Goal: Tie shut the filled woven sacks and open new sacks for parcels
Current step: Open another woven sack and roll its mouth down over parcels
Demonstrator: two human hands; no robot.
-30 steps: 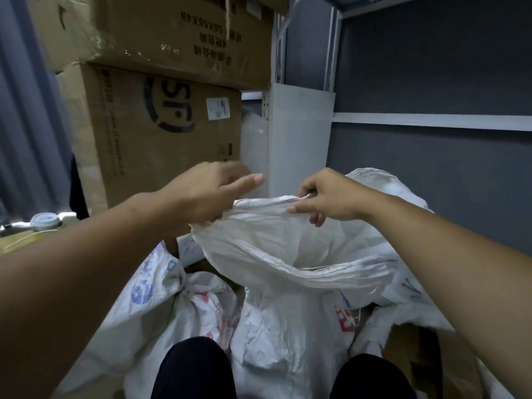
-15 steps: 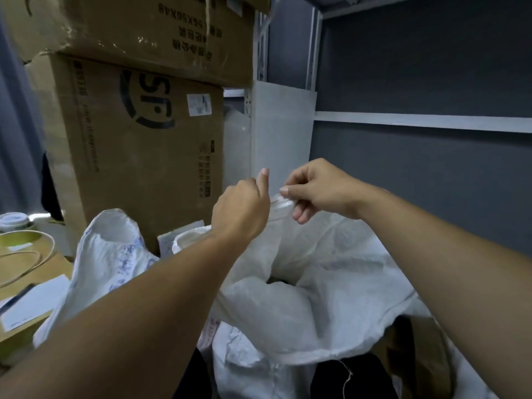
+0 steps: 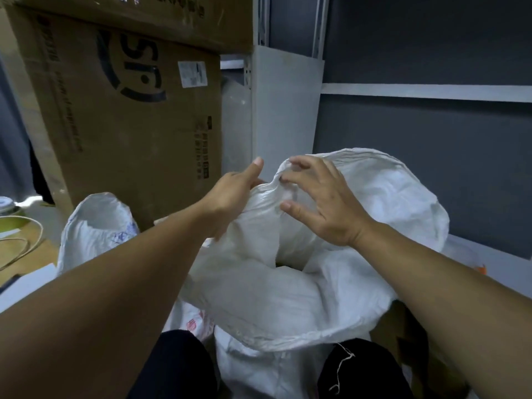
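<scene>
One blue-printed sack [image 3: 98,226] stands at the left, mouth slack, in front of two stacked cardboard boxes [image 3: 129,133]. The left hand [image 3: 230,194] grips the rim of the white woven sack [image 3: 388,203] held up before the knees, thumb raised and fingers buried in the fold. The right hand [image 3: 319,203] is spread wide, fingertips [image 3: 293,161] touching that same rim. I judge this to be opening a new sack; next the mouth needs pulling apart. Three sacks show, counting a red-printed sack [image 3: 193,321] beneath.

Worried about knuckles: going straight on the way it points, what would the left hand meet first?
Likely the pale panel beyond the left hand and white sack; depth unclear.
</scene>
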